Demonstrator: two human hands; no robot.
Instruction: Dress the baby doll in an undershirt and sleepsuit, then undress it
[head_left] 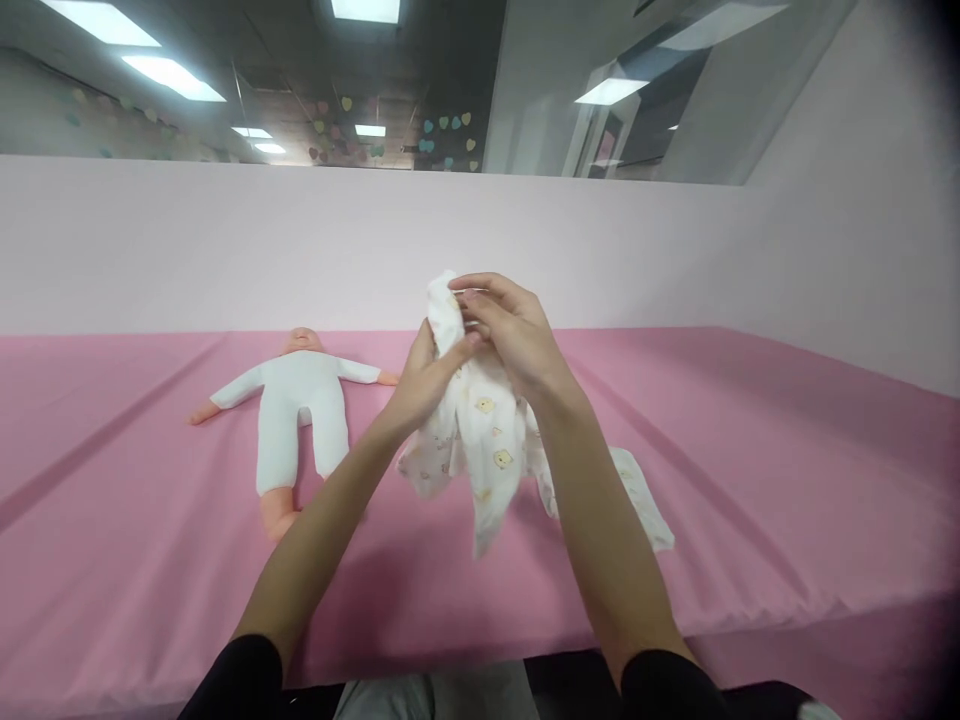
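Both my hands hold up a small white baby garment [484,440] printed with little yellow figures. My left hand [427,375] grips its upper part from the left, thumb pressed on the cloth. My right hand [510,330] pinches the top edge from the right. The garment hangs down above the pink tabletop [750,480], and one of its ends trails on the cloth to the right. A baby doll [300,410] in a white body lies on its back to the left, arms spread, apart from my hands.
The pink cloth covers a wide table that ends at a front edge close to my body. A pale pink partition wall [225,240] rises behind the table and along the right side. Ceiling lights show above it.
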